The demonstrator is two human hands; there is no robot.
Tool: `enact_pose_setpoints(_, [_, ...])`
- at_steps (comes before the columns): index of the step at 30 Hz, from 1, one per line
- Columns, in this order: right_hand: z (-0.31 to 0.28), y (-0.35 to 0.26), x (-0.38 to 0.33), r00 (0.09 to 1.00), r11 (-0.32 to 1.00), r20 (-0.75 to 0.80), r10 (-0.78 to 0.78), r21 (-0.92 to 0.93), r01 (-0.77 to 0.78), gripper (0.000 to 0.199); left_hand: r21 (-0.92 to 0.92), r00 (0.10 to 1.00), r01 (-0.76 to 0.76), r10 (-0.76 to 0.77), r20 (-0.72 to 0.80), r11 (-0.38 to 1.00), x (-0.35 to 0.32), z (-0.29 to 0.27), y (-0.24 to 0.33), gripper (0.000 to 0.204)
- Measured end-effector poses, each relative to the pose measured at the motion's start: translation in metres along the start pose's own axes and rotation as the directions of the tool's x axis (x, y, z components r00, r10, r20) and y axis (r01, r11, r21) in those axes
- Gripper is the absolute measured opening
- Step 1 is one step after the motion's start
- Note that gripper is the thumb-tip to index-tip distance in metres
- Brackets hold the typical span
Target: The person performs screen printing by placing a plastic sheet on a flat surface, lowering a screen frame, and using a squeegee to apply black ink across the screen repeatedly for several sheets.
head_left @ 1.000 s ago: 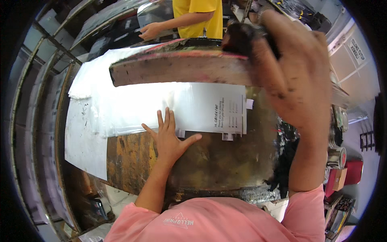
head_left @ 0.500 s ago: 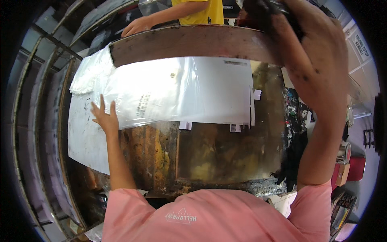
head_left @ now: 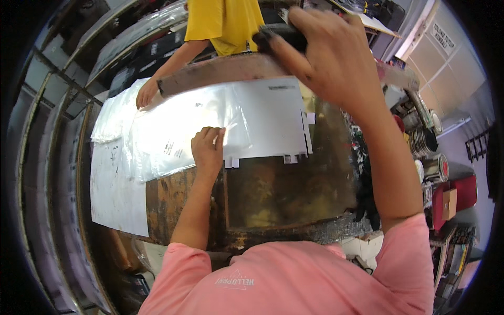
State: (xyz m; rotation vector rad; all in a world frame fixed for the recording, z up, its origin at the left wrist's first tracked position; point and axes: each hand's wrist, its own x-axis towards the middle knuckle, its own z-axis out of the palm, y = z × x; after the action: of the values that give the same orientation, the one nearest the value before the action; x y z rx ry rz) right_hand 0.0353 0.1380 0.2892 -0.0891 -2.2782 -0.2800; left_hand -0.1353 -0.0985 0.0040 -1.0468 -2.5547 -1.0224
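Note:
My left hand (head_left: 208, 149) is over a clear plastic bag (head_left: 173, 139) lying on a white sheet (head_left: 273, 118). Its fingers are bent together, pinching a fold of the plastic. Small dark print shows on the bag. Raised at the far side is a long brown frame (head_left: 226, 69), tilted and partly blurred. My right hand (head_left: 331, 52) is wrapped round a black part at the frame's right end; my fingers partly hide it. Small white tabs (head_left: 290, 158) lie along the sheet's near edge.
Across the table, a person in a yellow shirt (head_left: 223, 26) reaches a hand (head_left: 147, 93) to a stack of clear plastic bags (head_left: 113, 118). Metal racks (head_left: 60, 157) stand on the left. Cans (head_left: 436, 167) and a red container (head_left: 464, 191) are at right. The table (head_left: 289, 199) is stained.
My left hand has moved right across the plastic, its spread fingers now drawn together. My right hand has moved left, and the frame's end with it. The other person's hand has come down to the bags.

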Motion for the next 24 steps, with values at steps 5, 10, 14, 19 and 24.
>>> enact_pose_setpoints(5, [-0.008,0.004,0.008,0.983,0.992,0.148,0.107,0.049,-0.115,0.054,0.208,0.940,-0.252,0.188,0.285,0.945,-0.052,0.016,0.051,0.099])
enact_pose_setpoints(10, [-0.011,0.009,0.008,0.983,0.989,0.134,0.123,0.071,-0.133,0.050,0.080,0.879,-0.317,0.261,0.400,0.945,-0.040,0.059,0.121,0.113])
enact_pose_setpoints(14, [-0.008,0.016,-0.015,0.977,0.985,0.177,0.121,0.103,-0.141,0.047,0.057,0.856,-0.306,0.249,0.453,0.950,-0.053,0.079,0.140,0.114])
enact_pose_setpoints(19, [-0.009,0.020,-0.027,0.975,0.983,0.184,0.127,0.106,-0.148,0.044,0.004,0.873,-0.370,0.346,0.343,0.929,-0.054,0.072,0.145,0.106])
enact_pose_setpoints(24, [-0.005,0.019,-0.012,0.983,0.988,0.130,0.130,0.072,-0.140,0.042,-0.004,0.876,-0.420,0.407,0.260,0.907,-0.055,0.071,0.143,0.098])
